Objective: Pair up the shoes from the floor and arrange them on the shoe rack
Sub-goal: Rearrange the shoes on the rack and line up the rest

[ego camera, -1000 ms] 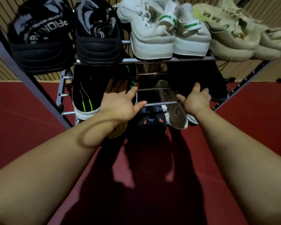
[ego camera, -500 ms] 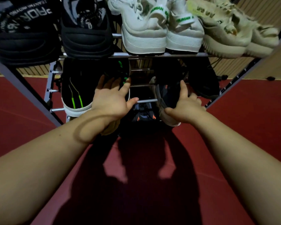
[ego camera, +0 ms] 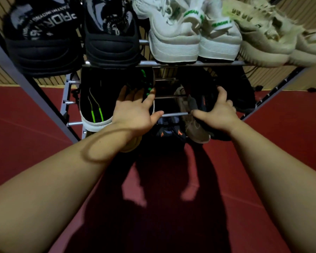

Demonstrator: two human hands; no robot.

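Note:
The metal shoe rack (ego camera: 173, 63) fills the top of the view. On its second shelf lies a black shoe with green stripes (ego camera: 95, 99). My left hand (ego camera: 135, 114) rests flat on the shoe beside it, fingers spread, thumb at the front rail (ego camera: 175, 114). My right hand (ego camera: 217, 114) is curled around the heel of a dark shoe with orange marks (ego camera: 201, 99), which is tipped on its side on the same shelf, its grey sole (ego camera: 195, 128) facing left.
The top shelf carries a black pair (ego camera: 111, 33), a white pair with green labels (ego camera: 173, 37) and a cream pair (ego camera: 263, 42). A dark shoe with orange accents (ego camera: 170, 133) sits on the lowest level. More dark shoes (ego camera: 244, 92) stand at the right. Below is red floor (ego camera: 290, 143).
My right hand has shifted left and closed on the dark shoe, tipping it onto its side. My left hand has stayed on the green-striped pair. The view has moved closer.

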